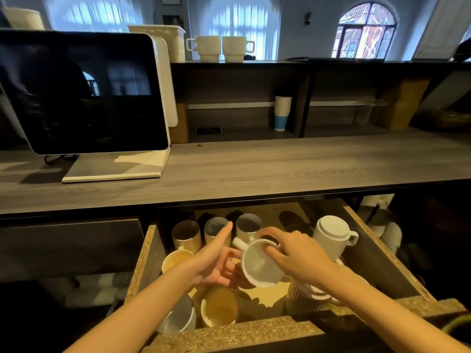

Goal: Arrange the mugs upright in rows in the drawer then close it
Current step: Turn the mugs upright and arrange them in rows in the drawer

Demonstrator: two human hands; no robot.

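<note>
White mug is gripped, tilted, by the right hand over the open drawer, the left hand held open beside it.

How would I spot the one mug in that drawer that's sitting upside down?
Find the open drawer under the wooden counter. Near its back right corner, just beyond the right hand, stands a white mug. Unlike its neighbours, it shows its flat base on top.
</note>
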